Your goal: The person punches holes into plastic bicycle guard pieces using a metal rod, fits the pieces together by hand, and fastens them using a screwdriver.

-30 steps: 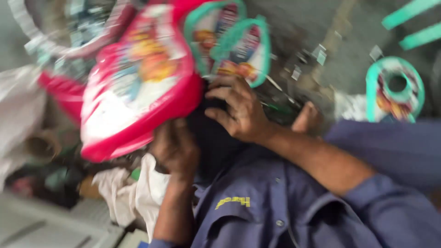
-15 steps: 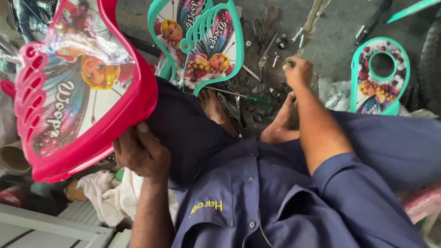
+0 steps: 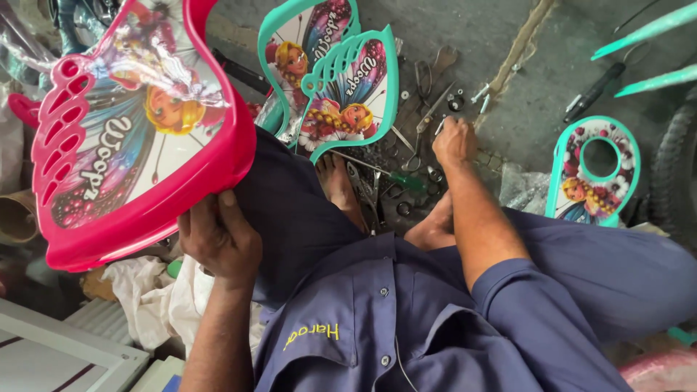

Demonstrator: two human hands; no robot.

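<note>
the left hand (image 3: 218, 243) has its fingers clamped on the lower rim of a pink plastic panel (image 3: 131, 138) with a cartoon fairy sticker, resting against the knee. the right hand (image 3: 454, 139) is curled shut over small metal parts (image 3: 425, 120) scattered on the grey concrete floor (image 3: 523, 43). two teal panels (image 3: 327, 80) with similar stickers lie just beyond the knee; a teal oval guard (image 3: 592, 170) lies to the right.

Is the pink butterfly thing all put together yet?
Not yet. The left hand holds the pink butterfly panel on the lap, with nothing fastened to it. The right hand reaches into the loose tools. Two teal panels lie unused.
</note>
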